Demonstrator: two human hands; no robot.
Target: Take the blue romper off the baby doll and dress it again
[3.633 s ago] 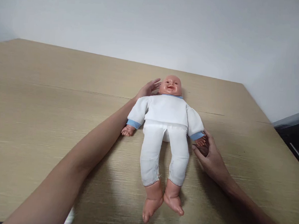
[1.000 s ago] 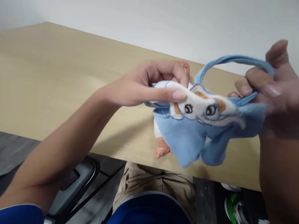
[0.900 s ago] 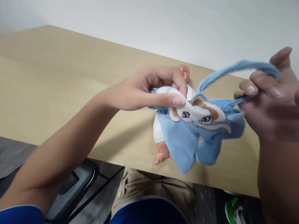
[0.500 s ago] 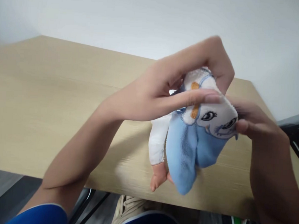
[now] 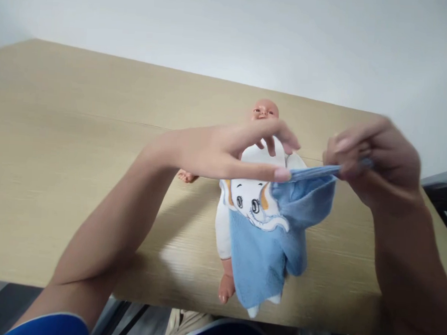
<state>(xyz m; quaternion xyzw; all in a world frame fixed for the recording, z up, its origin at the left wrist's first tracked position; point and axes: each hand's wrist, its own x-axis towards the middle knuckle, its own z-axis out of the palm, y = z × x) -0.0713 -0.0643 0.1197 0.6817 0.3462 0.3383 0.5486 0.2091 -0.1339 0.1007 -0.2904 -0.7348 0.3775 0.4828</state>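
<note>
To the left of the fingers, the pale wood-grain table (image 5: 59,154) spreads bare, with a thin seam running across it and a plain white wall (image 5: 216,27) rising straight behind its far edge. A blue sleeve (image 5: 50,326) shows at the bottom edge, and the bare forearm reaches from it over the table's near edge.

The left hand (image 5: 228,152) is held above the table. Its thumb and forefinger are pinched together on the top edge of a blue fleece garment (image 5: 264,249), and the other fingers are spread loosely above it. The garment hangs down from that pinch, with an embroidered elephant face (image 5: 249,204) just below the fingertips.

Behind and under the garment a baby doll (image 5: 264,111) in white clothes lies on its back on the table. Its head is beyond the left fingers, and one bare foot (image 5: 224,290) shows near the table's front edge below them.

From the pinch, a blue strap (image 5: 313,172) runs taut across to the right hand (image 5: 373,160). That hand is blurred, its fingers curled closed on the strap's end.

Past the right hand, at the room's right edge, something dark (image 5: 444,199) sits beside the table, but I cannot tell what it is.
</note>
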